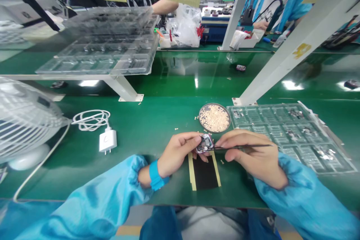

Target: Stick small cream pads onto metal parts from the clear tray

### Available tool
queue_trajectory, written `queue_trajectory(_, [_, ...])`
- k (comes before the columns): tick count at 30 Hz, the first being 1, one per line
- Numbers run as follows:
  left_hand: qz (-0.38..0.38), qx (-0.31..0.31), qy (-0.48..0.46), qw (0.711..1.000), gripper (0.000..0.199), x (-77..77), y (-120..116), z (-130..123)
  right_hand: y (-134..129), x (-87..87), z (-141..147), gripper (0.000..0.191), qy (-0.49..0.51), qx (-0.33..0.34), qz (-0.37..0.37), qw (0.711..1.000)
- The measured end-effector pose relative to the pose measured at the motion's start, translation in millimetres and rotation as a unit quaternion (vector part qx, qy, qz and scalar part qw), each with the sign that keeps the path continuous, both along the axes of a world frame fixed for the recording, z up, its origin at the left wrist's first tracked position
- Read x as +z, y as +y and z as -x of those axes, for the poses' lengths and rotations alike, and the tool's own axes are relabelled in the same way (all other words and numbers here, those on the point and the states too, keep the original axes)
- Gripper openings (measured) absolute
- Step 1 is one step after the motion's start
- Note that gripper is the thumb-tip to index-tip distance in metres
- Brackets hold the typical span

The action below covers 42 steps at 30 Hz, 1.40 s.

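My left hand (180,150) pinches a small open electronic housing (204,143), its inner parts facing up and its edge purplish. Dark tweezers (247,146) lie in my right hand (250,152), closed around them, with the tips at the housing's lower edge. A small round whitish piece (206,149) shows at those tips; whether they grip it I cannot tell. Below the hands, a black pad (206,174) is edged with yellow tape strips. Just beyond them stands a round dish (214,118) of tiny beige pieces.
On the right lies a clear compartment tray (270,114) with small parts. A white fan (28,120), a charger plug (107,140) and its coiled cable stand left. Stacked clear trays (112,52) rest on the shelf. A slanted post (281,48) rises at right. Co-workers are opposite.
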<state>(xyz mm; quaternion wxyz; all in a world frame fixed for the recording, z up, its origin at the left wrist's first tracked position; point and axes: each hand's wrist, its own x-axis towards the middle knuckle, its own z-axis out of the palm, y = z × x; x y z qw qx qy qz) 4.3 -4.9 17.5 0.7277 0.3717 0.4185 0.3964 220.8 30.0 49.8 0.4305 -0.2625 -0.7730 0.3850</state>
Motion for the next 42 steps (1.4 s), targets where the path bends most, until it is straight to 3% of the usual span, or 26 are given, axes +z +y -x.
queue_trajectory(20, [-0.011,0.042,0.043,0.998,0.033,-2.0,-3.0,0.2,1.1,0.0,1.1,0.023,-0.019,0.069,-0.033,0.997])
queue_trajectory(30, [-0.013,0.055,0.040,0.998,0.029,-0.6,-2.8,-2.3,-3.1,-2.7,2.3,0.018,0.004,0.013,-0.001,1.000])
queue_trajectory(42, [-0.006,0.049,0.044,0.998,0.034,-4.2,-0.6,1.0,-2.7,2.7,-1.6,0.026,-0.047,0.083,-0.093,0.991])
